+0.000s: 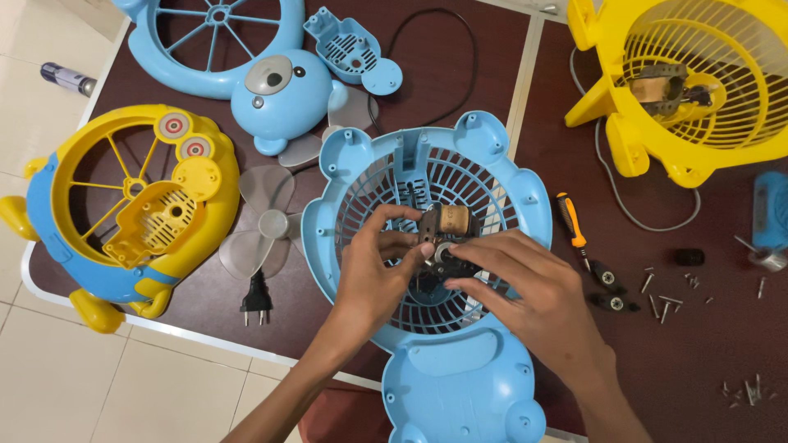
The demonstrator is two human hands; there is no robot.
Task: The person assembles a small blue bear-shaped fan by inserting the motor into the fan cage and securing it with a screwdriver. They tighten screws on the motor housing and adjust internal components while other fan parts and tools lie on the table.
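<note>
Right hand (525,299), left hand (373,275) clasp dark copper-wound motor (443,234) on blue grille (373,184).

Four fan housings (427,246) (two blue-and-yellow mixes)

The motor (443,238) sits in the grille shell (345,172), screwdriver (570,220) to its right.

Bright, even light; sharp focus
</note>
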